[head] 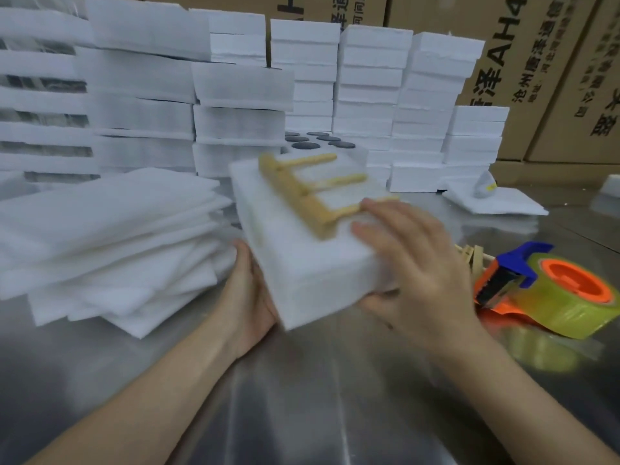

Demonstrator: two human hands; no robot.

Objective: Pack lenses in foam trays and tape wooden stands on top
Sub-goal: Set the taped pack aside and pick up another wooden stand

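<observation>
foam block (302, 270) held tilted over the metal table (302, 397) — wooden stand (302, 199) lies on top.
i see the left hand (250, 297) cupping its left edge, fingers hidden beneath; the right hand (412, 263) grasps the near right corner, fingers flat on top touching the stand, thumb below — tape dispenser (550, 293) sits just right.

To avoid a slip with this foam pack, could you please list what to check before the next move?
1. Wooden stand lies on top of the foam block: ok.
2. Stand taped down: cannot tell, blurred.
3. Left hand holds the block's left side: ok.
4. Right hand holds its right corner, fingers on top: ok.
5. Tape dispenser on the table, close to the right hand: ok.
6. Lenses inside: cannot tell, hidden.
</observation>
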